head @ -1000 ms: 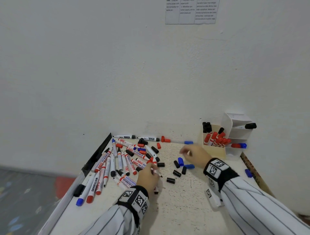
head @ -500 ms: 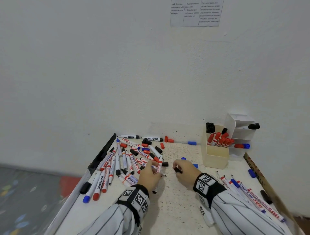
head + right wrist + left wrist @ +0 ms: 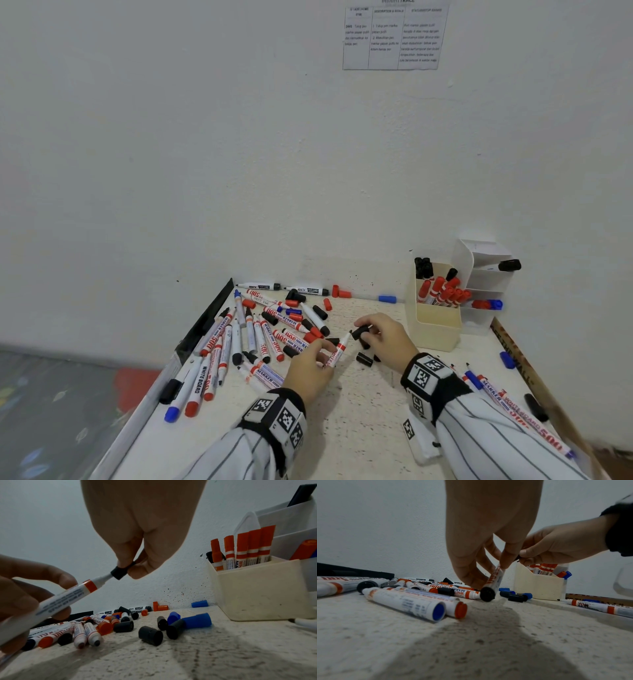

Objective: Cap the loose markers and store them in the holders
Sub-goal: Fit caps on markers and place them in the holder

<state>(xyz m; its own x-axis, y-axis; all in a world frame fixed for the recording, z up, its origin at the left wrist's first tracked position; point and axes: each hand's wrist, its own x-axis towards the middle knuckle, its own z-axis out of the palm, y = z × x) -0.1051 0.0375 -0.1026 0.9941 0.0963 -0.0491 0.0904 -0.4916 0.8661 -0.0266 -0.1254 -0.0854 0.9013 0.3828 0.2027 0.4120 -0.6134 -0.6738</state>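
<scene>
My left hand (image 3: 313,359) grips an uncapped white marker (image 3: 337,353) with a red band, its tip pointing up and right. My right hand (image 3: 373,334) pinches a black cap (image 3: 360,331) right at that tip; in the right wrist view the black cap (image 3: 119,571) sits over the tip of the marker (image 3: 68,596). The left wrist view shows the marker (image 3: 494,581) tilted, its black end down near the table. A cream holder (image 3: 433,325) with several red-capped markers stands at the back right, beside a white tiered holder (image 3: 486,284).
A pile of loose markers (image 3: 260,335) and caps lies left of my hands. Black and blue caps (image 3: 171,626) lie under my right hand. More markers (image 3: 513,407) lie by my right sleeve. The wall is close behind; a black bar (image 3: 205,322) edges the table's left side.
My right hand came back from the holder, picked up a black cap and brought it to the tip of the marker, which my left hand lifted from the pile.
</scene>
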